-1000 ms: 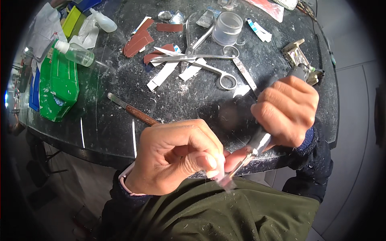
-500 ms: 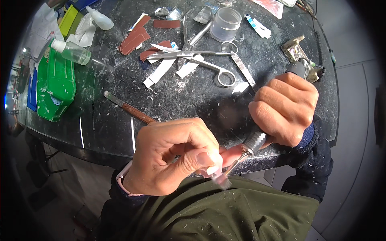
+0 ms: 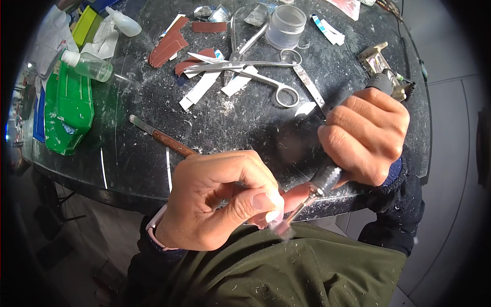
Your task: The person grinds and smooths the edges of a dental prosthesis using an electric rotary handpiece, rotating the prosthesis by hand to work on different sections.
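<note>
My right hand (image 3: 365,135) is wrapped around a dark pen-shaped rotary tool (image 3: 327,179). Its metal shank and small blurred bit (image 3: 283,228) point down and left over my lap. My left hand (image 3: 215,202) is curled with thumb and forefinger pinched on a small pale piece (image 3: 275,214). The piece sits right against the bit. Both hands hover at the near edge of the dark round table (image 3: 128,169), above my olive-green jacket (image 3: 286,271). Most of the pale piece is hidden by my fingers.
On the dusty table lie scissors (image 3: 245,66), nippers (image 3: 238,38), a metal file (image 3: 309,89), a brown-handled tool (image 3: 163,137), sandpaper strips (image 3: 169,46), white strips (image 3: 200,88), a clear jar (image 3: 286,25), a green bottle (image 3: 89,64), a green box (image 3: 66,112) and a metal clamp (image 3: 378,59).
My head has shifted slightly, so the table sits higher in view. Both hands keep their grip and the bit stays against the pale piece.
</note>
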A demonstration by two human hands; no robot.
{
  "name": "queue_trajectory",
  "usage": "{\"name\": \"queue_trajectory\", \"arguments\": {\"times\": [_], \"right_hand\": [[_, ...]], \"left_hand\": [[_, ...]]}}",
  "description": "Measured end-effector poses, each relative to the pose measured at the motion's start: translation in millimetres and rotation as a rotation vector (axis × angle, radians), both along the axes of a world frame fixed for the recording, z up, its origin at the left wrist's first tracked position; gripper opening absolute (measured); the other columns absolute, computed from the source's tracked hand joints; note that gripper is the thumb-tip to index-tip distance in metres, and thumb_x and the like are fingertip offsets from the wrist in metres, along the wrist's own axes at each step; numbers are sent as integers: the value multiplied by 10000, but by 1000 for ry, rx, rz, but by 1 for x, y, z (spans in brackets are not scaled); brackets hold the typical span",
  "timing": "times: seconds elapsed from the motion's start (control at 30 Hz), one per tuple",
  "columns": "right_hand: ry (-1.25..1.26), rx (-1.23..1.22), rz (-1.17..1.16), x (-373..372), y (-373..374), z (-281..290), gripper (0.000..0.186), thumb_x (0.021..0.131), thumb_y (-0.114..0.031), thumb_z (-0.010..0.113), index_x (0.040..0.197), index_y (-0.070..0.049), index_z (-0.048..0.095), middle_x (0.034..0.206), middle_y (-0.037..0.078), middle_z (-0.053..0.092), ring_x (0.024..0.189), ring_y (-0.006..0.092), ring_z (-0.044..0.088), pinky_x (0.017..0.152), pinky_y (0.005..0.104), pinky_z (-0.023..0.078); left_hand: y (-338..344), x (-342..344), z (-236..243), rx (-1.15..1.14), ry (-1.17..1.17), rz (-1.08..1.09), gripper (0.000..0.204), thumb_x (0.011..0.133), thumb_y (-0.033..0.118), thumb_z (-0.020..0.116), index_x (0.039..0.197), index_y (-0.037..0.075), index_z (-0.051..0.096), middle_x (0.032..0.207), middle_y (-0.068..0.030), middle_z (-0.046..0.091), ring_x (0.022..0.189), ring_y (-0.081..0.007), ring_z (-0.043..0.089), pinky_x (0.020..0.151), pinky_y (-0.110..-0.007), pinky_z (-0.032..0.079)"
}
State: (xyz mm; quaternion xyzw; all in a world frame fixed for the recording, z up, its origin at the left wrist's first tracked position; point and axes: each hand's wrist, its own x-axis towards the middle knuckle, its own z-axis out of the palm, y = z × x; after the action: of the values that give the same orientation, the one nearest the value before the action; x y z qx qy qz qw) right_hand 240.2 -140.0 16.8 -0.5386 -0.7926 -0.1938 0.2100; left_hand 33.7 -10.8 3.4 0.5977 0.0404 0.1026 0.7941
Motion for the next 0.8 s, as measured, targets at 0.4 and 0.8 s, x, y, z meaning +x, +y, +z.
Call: {"name": "queue_trajectory", "arguments": {"times": [0.4,0.8], "right_hand": [[-24,-18,5,1,1,0,373,648,-394,594,687,-27,540,616,50,486,521,192,528,497,310,384],[14,-28,-27,1,2,2,466,606,-490,655,679,-50,519,617,42,468,502,191,508,482,302,360]], "left_hand": [[-2,-2,2,-112,56,29,180,966,77,585,827,-37,593,797,-98,625,675,-87,588,605,-228,469],[0,-2,-11,-186,-59,68,213,971,134,599,855,-44,602,827,-131,633,731,-110,611,652,-260,493]]}}
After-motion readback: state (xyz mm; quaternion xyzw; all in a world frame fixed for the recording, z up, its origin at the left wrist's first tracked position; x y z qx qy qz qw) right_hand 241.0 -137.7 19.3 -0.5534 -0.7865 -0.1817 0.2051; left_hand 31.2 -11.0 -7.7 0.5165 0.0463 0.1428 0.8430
